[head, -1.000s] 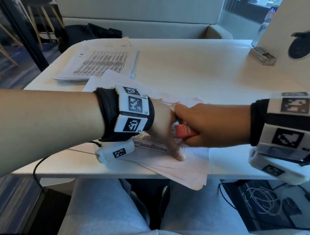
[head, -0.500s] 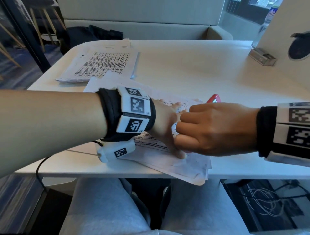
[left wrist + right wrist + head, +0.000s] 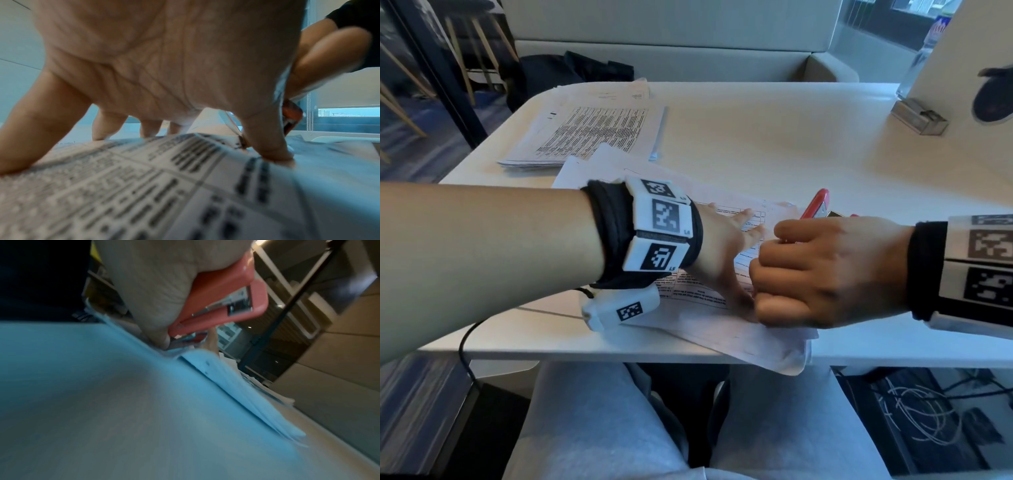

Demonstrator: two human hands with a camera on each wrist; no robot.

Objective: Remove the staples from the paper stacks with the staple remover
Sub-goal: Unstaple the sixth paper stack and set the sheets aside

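the left hand [image 3: 726,253] is pressing down on the near paper stack [image 3: 709,308] with its fingers [image 3: 269,146] straight and spread, fingertips planted on the printed top sheet, holding nothing. the right hand [image 3: 825,270] is curling its fingers tightly round the red staple remover [image 3: 816,204], whose red and metal end is sticking up past the knuckles in the head view; the right wrist view is showing the same tool [image 3: 222,305] wedged in the palm with its lower end pointing down at the corner of the sheets. whether its tip is actually touching a staple cannot be told, since the spot is blurred and hidden by the fist. the two hands are sitting just beside each other, the left thumb next to the right fist. the near paper stack is lying at the front edge of the white table [image 3: 774,137], one corner hanging over the edge. a second paper stack [image 3: 592,133] with dense print is lying further back on the left, apart from the hands. a small clear box [image 3: 919,118] is sitting at the far right of the table, and its contents cannot be made out.
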